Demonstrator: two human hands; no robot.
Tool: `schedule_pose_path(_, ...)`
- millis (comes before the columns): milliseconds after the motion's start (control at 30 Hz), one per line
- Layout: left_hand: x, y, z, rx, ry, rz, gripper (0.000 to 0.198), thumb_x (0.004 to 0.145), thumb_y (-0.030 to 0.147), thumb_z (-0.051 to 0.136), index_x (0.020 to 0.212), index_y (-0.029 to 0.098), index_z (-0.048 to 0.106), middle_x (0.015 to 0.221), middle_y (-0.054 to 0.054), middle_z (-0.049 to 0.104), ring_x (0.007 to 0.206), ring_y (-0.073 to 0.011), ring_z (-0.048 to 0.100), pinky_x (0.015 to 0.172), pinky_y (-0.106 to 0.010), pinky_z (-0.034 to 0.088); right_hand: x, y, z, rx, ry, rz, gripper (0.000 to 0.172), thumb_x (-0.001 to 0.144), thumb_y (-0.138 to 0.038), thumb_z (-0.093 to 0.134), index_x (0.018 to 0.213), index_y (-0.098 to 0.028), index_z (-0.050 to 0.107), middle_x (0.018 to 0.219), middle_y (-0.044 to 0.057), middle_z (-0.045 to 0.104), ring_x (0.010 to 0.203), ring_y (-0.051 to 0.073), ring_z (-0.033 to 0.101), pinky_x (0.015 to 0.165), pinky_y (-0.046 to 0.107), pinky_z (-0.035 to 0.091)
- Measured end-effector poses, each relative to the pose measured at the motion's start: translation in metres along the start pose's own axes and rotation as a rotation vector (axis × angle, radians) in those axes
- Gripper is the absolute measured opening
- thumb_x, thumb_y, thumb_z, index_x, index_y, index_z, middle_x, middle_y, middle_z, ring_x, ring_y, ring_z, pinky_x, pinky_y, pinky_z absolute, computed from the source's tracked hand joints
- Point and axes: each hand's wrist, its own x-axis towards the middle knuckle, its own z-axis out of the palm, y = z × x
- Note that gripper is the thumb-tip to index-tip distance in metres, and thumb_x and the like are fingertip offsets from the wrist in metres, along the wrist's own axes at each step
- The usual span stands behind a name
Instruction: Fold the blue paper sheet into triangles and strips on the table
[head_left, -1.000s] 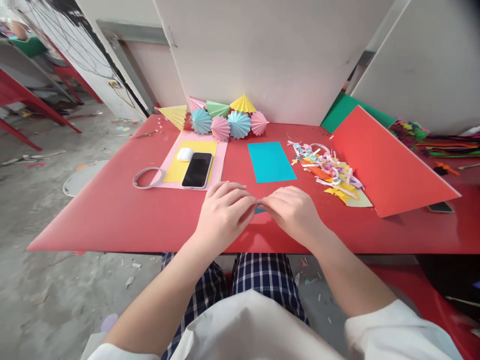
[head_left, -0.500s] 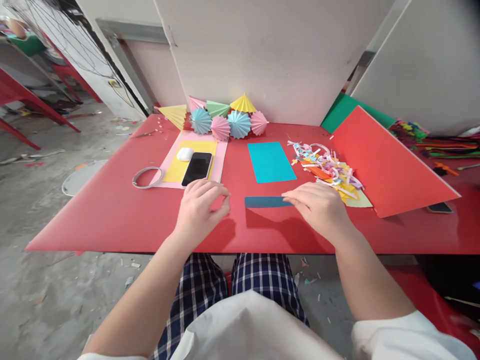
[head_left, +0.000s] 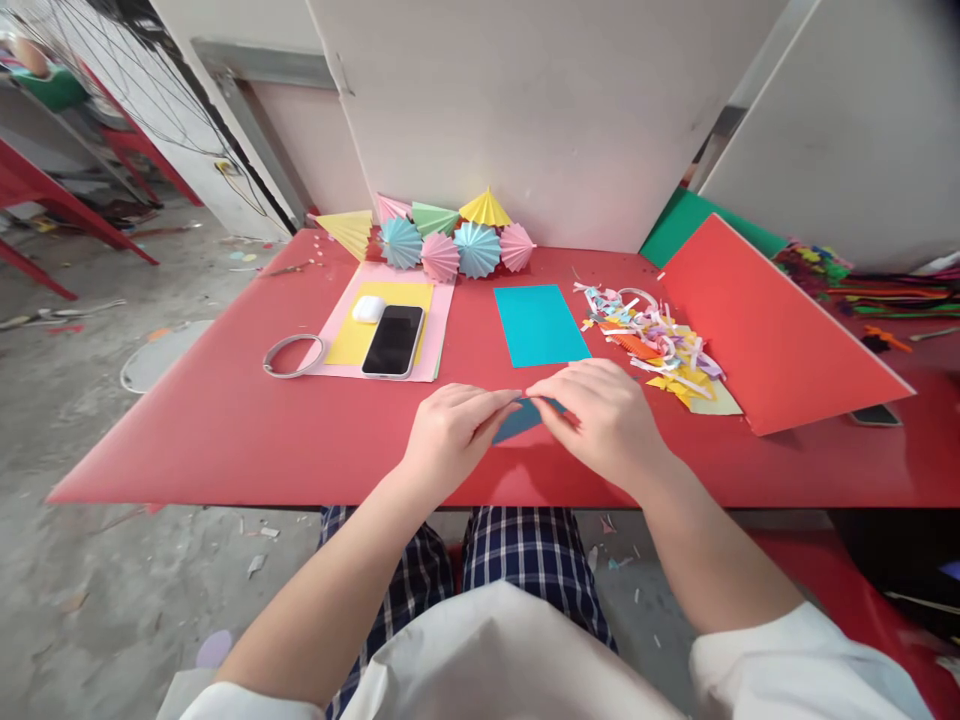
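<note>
A folded blue paper strip (head_left: 519, 418) is lifted just off the red table (head_left: 240, 430), near its front edge. My left hand (head_left: 454, 435) and my right hand (head_left: 600, 415) meet over it, and each pinches its upper edge with the fingertips. Most of the strip is hidden behind my fingers. A flat cyan sheet (head_left: 541, 324) lies just beyond my hands.
Several pleated paper fans (head_left: 450, 240) line the back wall. A phone (head_left: 394, 340) and a white earbud case (head_left: 368, 309) rest on yellow and pink sheets, beside a tape ring (head_left: 292, 355). Paper scraps (head_left: 660, 345) and a tilted red board (head_left: 772, 330) are at right.
Half a second ago my hands were apart, with the strip lying flat under my right fingers. Now both hands have come together again and pinch the strip, lifted and tilted.
</note>
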Motion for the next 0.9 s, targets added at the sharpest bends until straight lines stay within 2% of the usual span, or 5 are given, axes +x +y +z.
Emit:
schedule_pose_path(200, 0.001, 0.004, -0.009, -0.050, 0.015, -0.002, 0.017, 0.086, 0.023, 0.054, 0.094, 0.017, 0.067, 0.063, 0.000, 0.063, 0.055, -0.0091, 0.054, 0.057, -0.021, 0.043, 0.003, -0.003, 0.003, 0.054, 0.059, 0.033, 0.010, 0.081, -0.016, 0.050, 0.078, -0.021, 0.059, 0.073, -0.001, 0.068, 0.070, 0.014, 0.061, 0.071, 0.029, 0.043)
schedule_pose_path(433, -0.004, -0.001, -0.027, -0.112, 0.005, -0.099, 0.016, 0.084, 0.022, 0.055, 0.094, 0.017, 0.068, 0.061, 0.002, 0.060, 0.055, -0.0076, 0.052, 0.055, -0.018, 0.043, -0.018, 0.025, -0.016, 0.098, 0.064, 0.217, 0.010, 0.077, -0.015, 0.053, 0.075, -0.023, 0.058, 0.075, -0.002, 0.067, 0.070, 0.014, 0.061, 0.070, 0.028, 0.046)
schedule_pose_path(667, -0.007, -0.007, -0.034, -0.123, -0.001, -0.151, 0.014, 0.083, 0.021, 0.057, 0.088, 0.017, 0.069, 0.062, 0.000, 0.061, 0.058, -0.0091, 0.055, 0.055, -0.018, 0.044, -0.034, 0.050, -0.018, 0.054, 0.078, 0.329, 0.006, 0.076, -0.017, 0.055, 0.075, -0.022, 0.058, 0.071, -0.002, 0.064, 0.067, 0.014, 0.061, 0.063, 0.025, 0.047)
schedule_pose_path(800, -0.007, -0.006, -0.031, -0.119, -0.026, -0.159, 0.013, 0.083, 0.020, 0.057, 0.087, 0.017, 0.069, 0.061, 0.001, 0.061, 0.057, -0.0093, 0.055, 0.055, -0.018, 0.044, -0.023, 0.035, -0.015, -0.012, 0.247, 0.234, 0.010, 0.078, -0.017, 0.055, 0.085, -0.021, 0.061, 0.080, 0.002, 0.068, 0.077, 0.016, 0.063, 0.071, 0.028, 0.048)
schedule_pose_path(900, -0.008, -0.003, -0.026, -0.126, -0.043, -0.155, 0.014, 0.084, 0.021, 0.056, 0.089, 0.017, 0.068, 0.062, 0.000, 0.062, 0.057, -0.0099, 0.055, 0.055, -0.019, 0.044, -0.011, 0.017, -0.008, 0.041, 0.091, 0.053, 0.017, 0.081, -0.020, 0.056, 0.097, -0.020, 0.061, 0.091, 0.004, 0.069, 0.087, 0.017, 0.062, 0.080, 0.030, 0.045)
